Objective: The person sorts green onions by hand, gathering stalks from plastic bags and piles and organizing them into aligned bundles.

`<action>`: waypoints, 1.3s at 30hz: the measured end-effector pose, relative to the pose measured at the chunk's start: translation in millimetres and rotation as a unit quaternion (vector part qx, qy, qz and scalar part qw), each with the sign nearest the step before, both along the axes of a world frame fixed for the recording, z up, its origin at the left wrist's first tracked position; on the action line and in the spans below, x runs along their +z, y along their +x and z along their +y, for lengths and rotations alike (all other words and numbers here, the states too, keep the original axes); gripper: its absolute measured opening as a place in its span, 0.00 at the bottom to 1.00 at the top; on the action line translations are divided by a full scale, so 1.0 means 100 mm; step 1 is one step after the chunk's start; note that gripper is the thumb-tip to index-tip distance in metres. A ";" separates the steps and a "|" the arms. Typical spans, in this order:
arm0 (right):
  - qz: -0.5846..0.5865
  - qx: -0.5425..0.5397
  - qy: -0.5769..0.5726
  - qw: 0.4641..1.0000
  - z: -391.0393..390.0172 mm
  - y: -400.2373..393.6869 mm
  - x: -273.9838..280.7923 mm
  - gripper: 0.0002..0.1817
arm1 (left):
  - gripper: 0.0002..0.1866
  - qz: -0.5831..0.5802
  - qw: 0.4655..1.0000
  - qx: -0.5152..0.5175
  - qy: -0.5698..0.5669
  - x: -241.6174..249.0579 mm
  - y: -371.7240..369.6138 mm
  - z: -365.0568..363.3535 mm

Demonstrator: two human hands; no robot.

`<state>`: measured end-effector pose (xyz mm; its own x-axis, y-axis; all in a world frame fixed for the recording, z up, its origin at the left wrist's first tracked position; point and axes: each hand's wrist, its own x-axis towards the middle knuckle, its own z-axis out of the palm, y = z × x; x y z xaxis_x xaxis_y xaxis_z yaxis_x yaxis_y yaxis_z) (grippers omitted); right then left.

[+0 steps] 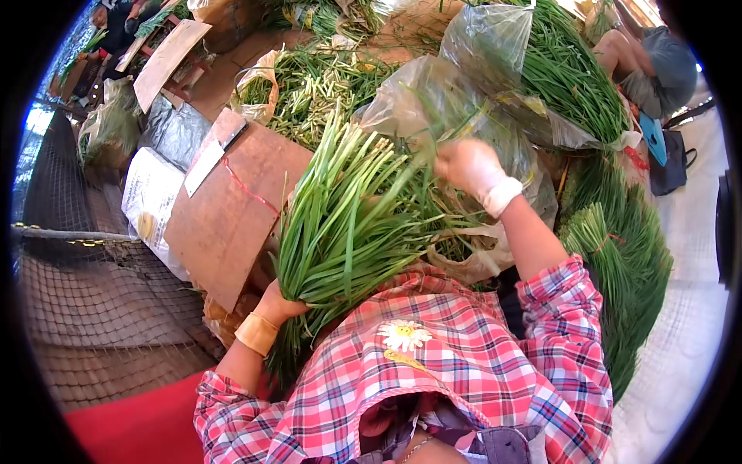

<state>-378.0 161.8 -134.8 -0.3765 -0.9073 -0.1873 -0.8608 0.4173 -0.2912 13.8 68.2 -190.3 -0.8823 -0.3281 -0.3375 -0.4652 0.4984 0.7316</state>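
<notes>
My left hand (280, 305), with a tan band at the wrist, is closed around the leafy lower part of a large bunch of garlic chives (340, 216). The pale cut stems of the bunch point up and away from me. My right hand (470, 168), in a whitish glove with a white wristband, is closed to the right of the bunch. A few green chive leaves (434, 147), blurred by motion, trail from its fingers. Beyond the bunch lies a heap of pale stem trimmings and leaves (318, 97).
A brown board (239, 201) at left bears a knife (205, 165) and a red string. Clear plastic bags (487, 46) lie ahead. More chives (568, 69) are piled at upper right, and tied bundles (618, 255) stand at right. Another person (657, 66) sits at far upper right.
</notes>
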 end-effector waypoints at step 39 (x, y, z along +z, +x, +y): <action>-0.229 0.208 -0.028 0.951 -0.62 0.83 -0.10 0.29 | 0.27 -0.058 0.975 0.144 0.158 0.47 0.19 -0.34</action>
